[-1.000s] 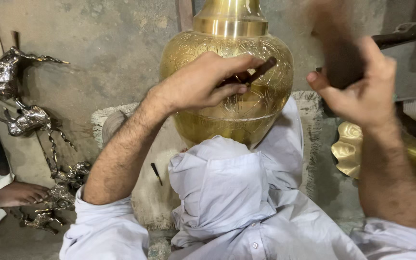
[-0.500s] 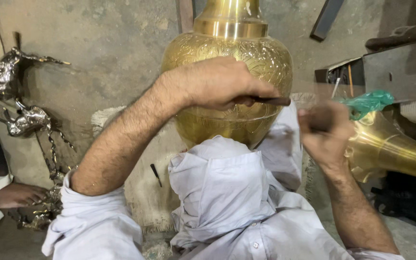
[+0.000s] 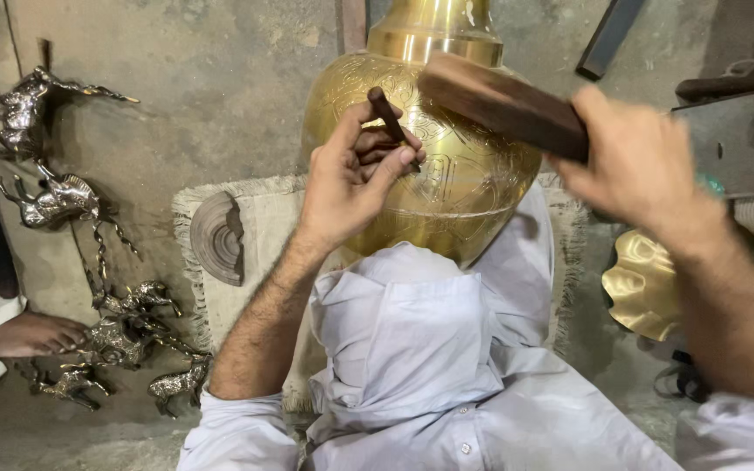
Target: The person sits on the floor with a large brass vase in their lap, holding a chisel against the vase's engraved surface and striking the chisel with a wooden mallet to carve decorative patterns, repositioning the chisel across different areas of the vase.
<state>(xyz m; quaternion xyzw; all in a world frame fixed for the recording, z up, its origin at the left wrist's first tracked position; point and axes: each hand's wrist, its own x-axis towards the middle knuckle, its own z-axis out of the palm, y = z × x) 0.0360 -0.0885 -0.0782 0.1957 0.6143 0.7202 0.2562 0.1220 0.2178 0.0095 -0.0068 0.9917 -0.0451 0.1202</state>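
Two hands (image 3: 355, 179): one chisel (image 3: 392, 122), one mallet (image 3: 503, 105), one vase (image 3: 473, 174)

Soft, even overhead light, weak shadows; bright glare streaks on the engraved round brass vase (image 3: 447, 174), motion blur on the right hand (image 3: 634, 161) and its dark wooden mallet (image 3: 503, 105), rest sharp.

Golden brass vase (image 3: 447, 174) with engraved floral scrollwork — dark brown wooden mallet (image 3: 503, 109), silver horse figurines (image 3: 63, 201)

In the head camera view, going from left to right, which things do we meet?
Silver animal figures → round wooden block → left hand holding a dark punch → brass vase → wooden mallet → right hand.
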